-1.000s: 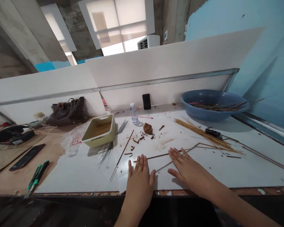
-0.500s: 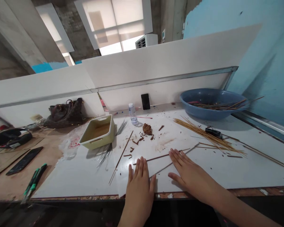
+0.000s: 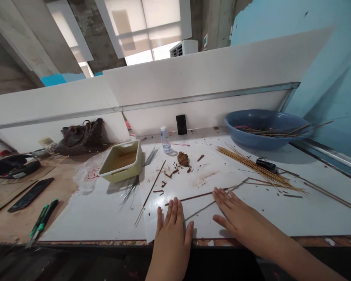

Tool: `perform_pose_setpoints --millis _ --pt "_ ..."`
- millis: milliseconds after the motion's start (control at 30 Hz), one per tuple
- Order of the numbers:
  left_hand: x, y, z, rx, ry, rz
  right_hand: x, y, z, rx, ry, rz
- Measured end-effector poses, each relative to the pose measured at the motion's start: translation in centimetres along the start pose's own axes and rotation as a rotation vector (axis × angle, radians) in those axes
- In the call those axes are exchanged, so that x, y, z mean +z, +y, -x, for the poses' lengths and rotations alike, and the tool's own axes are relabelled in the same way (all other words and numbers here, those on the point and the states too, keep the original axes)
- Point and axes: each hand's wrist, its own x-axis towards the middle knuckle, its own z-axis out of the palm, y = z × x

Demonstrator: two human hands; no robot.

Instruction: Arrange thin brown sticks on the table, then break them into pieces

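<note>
My left hand (image 3: pixel 172 234) lies flat with fingers stretched forward, its fingertips at the left end of a thin brown-coated stick (image 3: pixel 196 196). Farther right, my right hand (image 3: pixel 236 214) is also flat and open, its fingertips over that stick's other end. A grey metal strip or wire (image 3: pixel 201 210) slants across the white board between the hands and passes beneath the right one. Beyond them sits a lump of brown paste (image 3: pixel 183 159), with crumbs and short broken pieces around it. Another coated stick (image 3: pixel 155 183) with a bare lower end rests left of the lump.
A yellow-green tub (image 3: pixel 121 175) of brownish liquid stands at left, near thin wires (image 3: pixel 131 191). A clear bottle (image 3: pixel 165 141) and a propped phone (image 3: pixel 181 125) are behind. Bare sticks (image 3: pixel 251 166) and a blue basin (image 3: pixel 259 136) lie right; green-handled pliers (image 3: pixel 43 218) lie far left.
My right hand has slid slightly to the right along the stick. My left hand stays nearly in place, and the camera view has shifted a little.
</note>
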Motion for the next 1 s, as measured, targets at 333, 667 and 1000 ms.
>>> perform_pose_setpoints --millis 333,667,1000 --pt "-2.6 0.6 -3.9 -0.088 -0.043 0.016 -1.6 0.4 -4.3 0.058 -0.092 0.026" --pt "-1.9 0.6 -2.1 -0.067 -0.029 0.013 -2.1 1.2 -2.7 -0.106 -0.08 0.055" --pt "-0.6 0.1 -0.7 -0.037 0.04 0.012 -0.2 0.2 -0.6 0.037 -0.041 0.036"
